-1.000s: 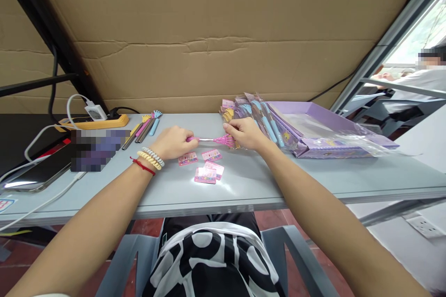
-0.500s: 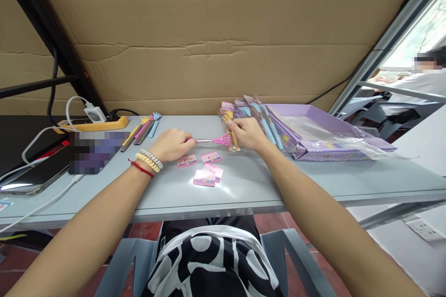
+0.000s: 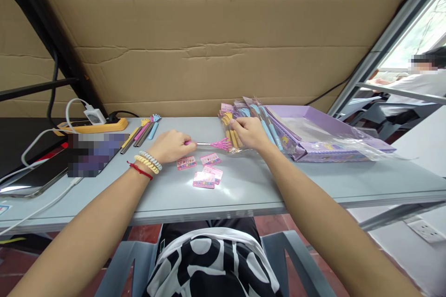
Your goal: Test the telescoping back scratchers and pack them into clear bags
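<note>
As the left hand [image 3: 174, 145] grips a pink stick [image 3: 220, 144] between the front and back edges of the table [image 3: 258, 190], the right hand [image 3: 249, 132] seemingly pinches wrapped yellow sticks [image 3: 230, 131], an apparent unpacking step calling next for steady holding.

From my remote seat I see creased brown cardboard [image 3: 223, 23] walling the back of a grey desk [image 3: 258, 190], a black metal post [image 3: 38, 37] at left. A grey metal frame [image 3: 379, 53] stands before the bright window [image 3: 425, 37]; below are a white wall [image 3: 395, 239] with sockets [image 3: 424, 229], red floor tiles [image 3: 143, 231] and a grey plastic chair [image 3: 120, 260].
</note>
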`<act>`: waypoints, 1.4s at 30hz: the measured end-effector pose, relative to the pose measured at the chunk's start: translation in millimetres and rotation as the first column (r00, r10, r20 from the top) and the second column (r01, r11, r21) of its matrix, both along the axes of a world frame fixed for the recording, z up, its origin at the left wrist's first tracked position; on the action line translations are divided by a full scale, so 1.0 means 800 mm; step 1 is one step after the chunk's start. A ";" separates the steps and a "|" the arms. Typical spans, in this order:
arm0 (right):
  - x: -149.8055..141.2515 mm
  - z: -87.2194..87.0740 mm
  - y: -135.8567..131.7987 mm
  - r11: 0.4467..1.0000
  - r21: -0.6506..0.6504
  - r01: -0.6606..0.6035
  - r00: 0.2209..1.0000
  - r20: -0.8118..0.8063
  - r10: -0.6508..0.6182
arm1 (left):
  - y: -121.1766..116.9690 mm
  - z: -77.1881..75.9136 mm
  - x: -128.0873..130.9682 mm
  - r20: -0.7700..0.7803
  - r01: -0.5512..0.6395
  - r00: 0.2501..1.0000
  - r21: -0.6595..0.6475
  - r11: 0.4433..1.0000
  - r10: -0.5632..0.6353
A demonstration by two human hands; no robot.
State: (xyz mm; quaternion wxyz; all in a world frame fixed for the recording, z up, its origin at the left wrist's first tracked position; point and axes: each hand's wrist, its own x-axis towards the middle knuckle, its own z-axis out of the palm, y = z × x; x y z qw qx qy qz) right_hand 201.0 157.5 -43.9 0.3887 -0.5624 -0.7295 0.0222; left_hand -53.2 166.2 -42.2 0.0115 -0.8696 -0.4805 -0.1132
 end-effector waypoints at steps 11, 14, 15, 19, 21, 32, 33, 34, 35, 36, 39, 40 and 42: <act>0.011 0.007 -0.001 0.995 0.009 0.100 0.990 -0.096 -0.099 | 0.001 0.000 0.000 -0.037 0.007 0.999 0.020 1.000 -0.007; 0.012 0.006 0.000 0.995 0.023 0.094 0.991 -0.100 -0.091 | 0.000 0.000 0.000 -0.040 0.002 0.999 0.024 1.000 -0.001; 0.012 0.006 0.001 0.995 0.028 0.092 0.991 -0.101 -0.089 | 0.000 0.000 0.000 -0.039 0.002 0.999 0.022 1.000 -0.001; 0.012 0.008 -0.001 0.998 0.013 0.065 0.995 -0.080 -0.064 | 0.001 0.001 -0.001 -0.031 0.005 0.999 0.009 1.000 -0.005; 0.011 0.009 -0.003 1.000 -0.023 -0.011 1.000 -0.020 0.011 | 0.001 0.000 -0.002 -0.028 0.011 1.000 0.007 1.000 -0.011; 0.001 0.009 -0.014 0.951 -0.205 -0.232 0.965 0.078 0.252 | 0.001 0.000 -0.001 -0.002 0.017 1.000 0.027 0.999 -0.017; 0.001 0.009 -0.014 0.950 -0.209 -0.230 0.964 0.084 0.252 | 0.001 0.000 -0.001 0.000 0.017 1.000 0.030 0.999 -0.017; 0.001 0.009 -0.014 0.947 -0.219 -0.233 0.962 0.089 0.257 | 0.000 0.000 -0.001 0.001 0.014 1.000 0.033 0.999 -0.014; 0.000 0.009 -0.014 0.943 -0.232 -0.240 0.960 0.090 0.267 | 0.000 0.000 -0.001 0.001 0.010 1.000 0.037 0.999 -0.010; 0.000 0.010 -0.015 0.937 -0.246 -0.250 0.956 0.089 0.278 | 0.001 0.000 -0.001 0.000 0.007 1.000 0.041 0.999 -0.007; -0.001 0.009 -0.016 0.920 -0.279 -0.276 0.947 0.084 0.309 | 0.001 -0.001 -0.001 -0.008 0.006 1.000 0.045 0.999 -0.006; -0.002 0.009 -0.015 0.918 -0.283 -0.279 0.945 0.086 0.314 | 0.001 -0.001 -0.001 -0.010 0.008 1.000 0.043 0.999 -0.008; -0.002 0.008 -0.015 0.918 -0.279 -0.280 0.943 0.098 0.317 | 0.001 -0.001 -0.001 -0.011 0.011 1.000 0.039 0.999 -0.010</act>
